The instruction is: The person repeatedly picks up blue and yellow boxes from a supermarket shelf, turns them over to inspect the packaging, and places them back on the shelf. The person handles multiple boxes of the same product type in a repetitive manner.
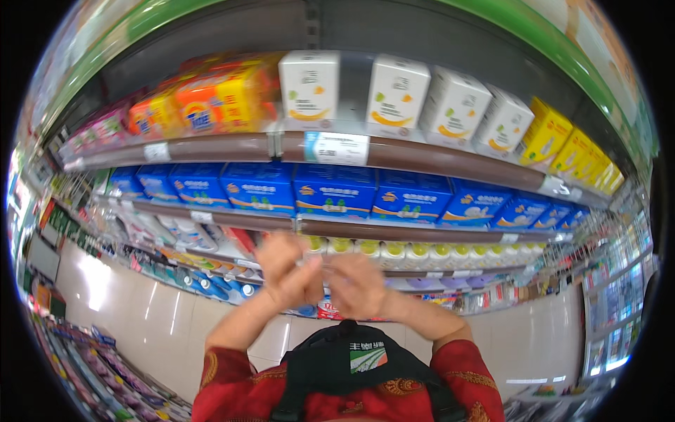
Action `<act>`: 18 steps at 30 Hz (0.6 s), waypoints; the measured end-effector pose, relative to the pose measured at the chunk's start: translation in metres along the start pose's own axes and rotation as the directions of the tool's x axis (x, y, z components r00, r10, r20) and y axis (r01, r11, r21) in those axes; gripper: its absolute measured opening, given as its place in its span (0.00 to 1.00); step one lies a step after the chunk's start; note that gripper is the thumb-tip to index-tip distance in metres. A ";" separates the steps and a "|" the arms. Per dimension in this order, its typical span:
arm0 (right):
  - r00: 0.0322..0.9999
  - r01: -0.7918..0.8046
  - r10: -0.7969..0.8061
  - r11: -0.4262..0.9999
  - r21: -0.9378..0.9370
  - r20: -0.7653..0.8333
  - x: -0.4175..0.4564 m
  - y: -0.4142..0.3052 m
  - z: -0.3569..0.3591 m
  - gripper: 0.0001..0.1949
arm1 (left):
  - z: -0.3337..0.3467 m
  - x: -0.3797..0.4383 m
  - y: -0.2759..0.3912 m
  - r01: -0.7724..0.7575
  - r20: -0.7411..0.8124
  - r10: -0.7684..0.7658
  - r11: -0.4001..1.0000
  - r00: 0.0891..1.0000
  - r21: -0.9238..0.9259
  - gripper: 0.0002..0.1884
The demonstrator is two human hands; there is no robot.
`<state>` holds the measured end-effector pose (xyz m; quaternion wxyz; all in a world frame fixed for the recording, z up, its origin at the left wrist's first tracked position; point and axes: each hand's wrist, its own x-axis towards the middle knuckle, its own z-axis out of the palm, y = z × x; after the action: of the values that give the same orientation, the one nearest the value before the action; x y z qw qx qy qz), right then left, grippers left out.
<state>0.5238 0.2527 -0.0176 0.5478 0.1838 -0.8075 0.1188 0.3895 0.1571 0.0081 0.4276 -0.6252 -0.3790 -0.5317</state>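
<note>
My left hand [290,269] and my right hand [356,285] are close together in front of my chest, before the lower shelves. Both are blurred, with fingers curled; something small and clear may lie between them, but I cannot tell what. Past them, bottles with yellow-green caps [419,256] line a shelf. Blue boxes [335,192] fill the shelf above. On the top shelf stand white boxes [398,97] with a gap between two of them, orange and yellow Tide packs [216,100] to their left, and yellow boxes [546,132] to their right.
The brown shelf edge [443,163] juts out and carries a price tag [336,149]. Blue bottles [211,285] stand low on the left. Behind me at the lower left is another row of packaged goods [100,369]. Glass-fronted shelving [611,311] rises at the right, beyond the tiled floor [532,343].
</note>
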 end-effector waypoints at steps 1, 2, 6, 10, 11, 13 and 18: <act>0.983 -0.158 0.149 0.984 0.078 0.104 -0.039 -0.012 0.011 0.18 | -0.009 -0.049 0.012 0.081 0.203 -0.067 0.995 0.977 -0.060 0.20; 0.944 -0.274 0.239 0.952 0.135 0.230 -0.088 -0.016 0.024 0.16 | -0.001 -0.078 0.041 0.279 0.283 -0.250 0.958 0.926 -0.068 0.23; 0.230 -0.918 0.621 0.394 -0.044 0.750 -0.243 -0.033 0.037 0.14 | 0.002 -0.212 0.089 0.871 0.923 -0.382 0.469 0.051 0.146 0.17; -0.187 -0.950 0.589 0.097 -0.298 0.787 -0.247 -0.037 0.005 0.17 | -0.005 -0.236 0.089 0.836 0.903 -0.297 0.367 -0.311 0.408 0.17; -0.138 -0.933 0.625 0.178 -0.313 0.768 -0.254 -0.041 0.008 0.18 | -0.003 -0.238 0.088 0.837 0.924 -0.274 0.409 -0.267 0.364 0.17; -0.035 -0.874 0.687 0.331 -0.356 0.726 -0.274 -0.048 0.019 0.20 | 0.007 -0.232 0.088 0.831 0.960 -0.219 0.490 -0.174 0.263 0.19; -0.056 -0.639 0.774 0.457 -0.618 0.630 -0.264 -0.070 0.036 0.26 | 0.023 -0.245 0.103 0.768 0.975 -0.060 0.606 -0.214 0.206 0.19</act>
<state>0.6112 0.2195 -0.2768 -0.0870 -0.2670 -0.9349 0.2170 0.4565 0.1380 -0.2492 -0.3699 -0.6970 -0.6015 -0.1249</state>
